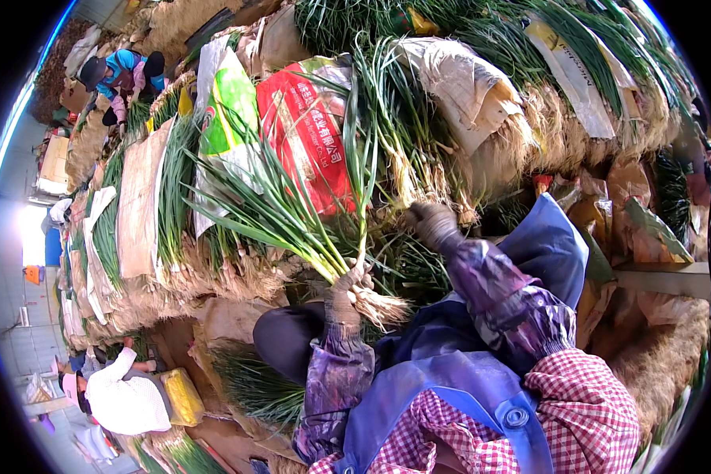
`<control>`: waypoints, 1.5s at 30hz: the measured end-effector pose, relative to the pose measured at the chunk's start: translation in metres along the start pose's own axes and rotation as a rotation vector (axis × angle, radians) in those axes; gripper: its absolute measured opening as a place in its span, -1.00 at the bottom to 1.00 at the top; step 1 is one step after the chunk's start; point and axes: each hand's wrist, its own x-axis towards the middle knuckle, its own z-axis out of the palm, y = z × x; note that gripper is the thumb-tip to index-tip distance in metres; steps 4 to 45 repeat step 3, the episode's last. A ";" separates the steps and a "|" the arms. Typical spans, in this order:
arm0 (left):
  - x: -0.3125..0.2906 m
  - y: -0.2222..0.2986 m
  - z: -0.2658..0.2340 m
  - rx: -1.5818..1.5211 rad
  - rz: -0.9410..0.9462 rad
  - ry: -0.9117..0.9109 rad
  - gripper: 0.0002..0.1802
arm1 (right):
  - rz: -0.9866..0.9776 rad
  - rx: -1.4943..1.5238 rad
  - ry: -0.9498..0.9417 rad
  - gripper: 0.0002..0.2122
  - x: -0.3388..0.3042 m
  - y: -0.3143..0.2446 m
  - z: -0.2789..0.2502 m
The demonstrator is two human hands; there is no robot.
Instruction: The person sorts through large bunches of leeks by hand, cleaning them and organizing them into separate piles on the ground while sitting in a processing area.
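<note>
My gloved left hand (343, 302) is closed round the lower stems of a small bunch of green onions (312, 249). Their long leaves fan out up and to the left, while the pale hairy roots stick out to the right of my fist. My gloved right hand (434, 224) is at the root ends of a loose pile of green onions (403, 158). Its fingers are curled, and whatever they may hold is hidden. Behind the held leaves lies a red printed sack (304, 134).
Long stacked rows of green onions (182, 178) run to the left, roots facing me, covered in places by sacks and a beige sheet (462, 87). Dark green leaves (257, 379) lie beside my left arm. Two people, one in blue (122, 67), one in white (126, 395), are at the left.
</note>
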 end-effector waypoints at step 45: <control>-0.008 0.001 -0.001 0.031 0.022 -0.142 -0.74 | -0.089 -0.510 -0.399 -0.59 0.010 0.026 -0.001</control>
